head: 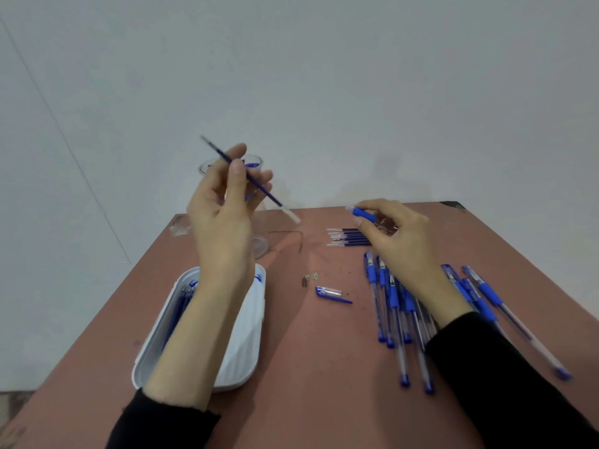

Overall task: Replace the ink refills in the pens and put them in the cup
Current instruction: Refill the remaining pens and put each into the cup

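Pinching a thin dark-blue ink refill [269, 195] between thumb and fingertips, the left hand [227, 202] is raised in front of the clear plastic cup [261, 244] at the far side of the reddish-brown bench [308, 367], the refill slanting down to the right with its pale end in mid-air. The right hand [398, 241] is curled around a clear pen barrel with a blue rubber grip [364, 215], holding it above a short row of loose refills [345, 237] lying side by side on the bench. Barrel and held refill are well apart, so the refill looks not yet inserted. The likeliest slip is the slim refill rolling out of so light a pinch, or catching the narrow barrel mouth and bending if it goes in at an angle. A small metal tip [304, 281] and a tiny clear part beside it lie loose near the clear pen cap with a blue clip [332, 292]; a sleeve sweeping across could knock them off the bench, leaving the pen impossible to close. Mixing is another risk: whether the held refill is spent or fresh cannot be told, with more refills in the white plastic tray [246, 335] under the left forearm, and the heap of blue-grip pens [393, 306] under the right wrist could be nudged
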A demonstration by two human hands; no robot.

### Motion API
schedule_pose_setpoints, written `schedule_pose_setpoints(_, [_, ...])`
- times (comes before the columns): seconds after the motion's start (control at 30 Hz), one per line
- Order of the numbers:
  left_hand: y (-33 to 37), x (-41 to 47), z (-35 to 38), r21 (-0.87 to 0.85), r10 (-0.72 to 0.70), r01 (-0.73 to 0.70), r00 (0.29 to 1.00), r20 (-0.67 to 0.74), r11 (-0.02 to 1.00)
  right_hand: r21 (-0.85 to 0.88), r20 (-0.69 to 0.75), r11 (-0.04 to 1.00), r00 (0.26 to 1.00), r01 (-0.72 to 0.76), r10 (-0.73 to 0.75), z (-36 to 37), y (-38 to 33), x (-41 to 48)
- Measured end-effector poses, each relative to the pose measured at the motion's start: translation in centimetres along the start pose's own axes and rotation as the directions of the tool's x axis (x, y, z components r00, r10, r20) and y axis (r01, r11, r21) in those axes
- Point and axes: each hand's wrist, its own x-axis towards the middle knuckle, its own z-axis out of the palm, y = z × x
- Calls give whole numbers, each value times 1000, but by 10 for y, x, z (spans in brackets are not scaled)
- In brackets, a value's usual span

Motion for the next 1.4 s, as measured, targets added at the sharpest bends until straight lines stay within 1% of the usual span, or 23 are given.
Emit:
schedule_pose_setpoints(0.07, [3,6,7,130,-6,-7,995,102,991,-4,-46,1000,999,-27,27,-4,1,2])
schedule_pose_setpoints(0.1, [0,10,12,245,-42,-1,984,173,970,-4,-71,999,997,-42,41,-6,1,3])
schedule_pose_setpoints(0.13, [-5,13,18,368,-102,4,964,246,930,-4,-94,998,994,-59,58,-8,1,4])
schedule_pose_setpoints(0.2, [-20,19,32,561,-249,-4,893,374,828,-1,-132,995,986,-99,98,-13,2,6])
schedule_pose_setpoints(0.23, [-28,20,39,642,-305,-53,848,434,765,2,-151,993,982,-118,117,-16,2,7])
schedule_pose_setpoints(0.3, [-44,21,52,746,-358,-228,766,534,626,12,-191,989,971,-146,146,-21,4,9])
schedule_pose_setpoints(0.33, [-52,21,58,759,-369,-296,736,568,579,19,-212,987,964,-158,158,-24,5,10])
schedule_pose_setpoints(0.37, [-59,20,64,762,-381,-335,712,590,554,29,-233,985,957,-168,170,-26,6,11])
schedule_pose_setpoints(0.43, [-76,16,75,767,-405,-379,681,610,518,50,-261,982,946,-184,191,-27,8,12])
schedule_pose_setpoints(0.53, [-98,12,90,769,-418,-415,662,622,487,66,-271,978,940,-197,207,-27,9,13])
schedule_pose_setpoints(0.8, [-130,8,105,739,-359,-561,647,673,374,39,-238,979,950,-201,204,-23,7,12])
schedule_pose_setpoints(0.93, [-138,9,104,734,-320,-576,662,677,361,13,-229,979,952,-205,203,-23,6,10])
schedule_pose_setpoints(1.2, [-143,12,100,728,-268,-577,684,679,370,3,-226,981,955,-196,192,-23,5,10])
schedule_pose_setpoints(1.33, [-132,12,93,736,-260,-539,705,660,410,-20,-211,982,961,-185,177,-21,3,8])
schedule_pose_setpoints(1.4, [-117,13,84,749,-283,-497,715,640,438,-24,-184,986,970,-168,161,-17,-1,7])
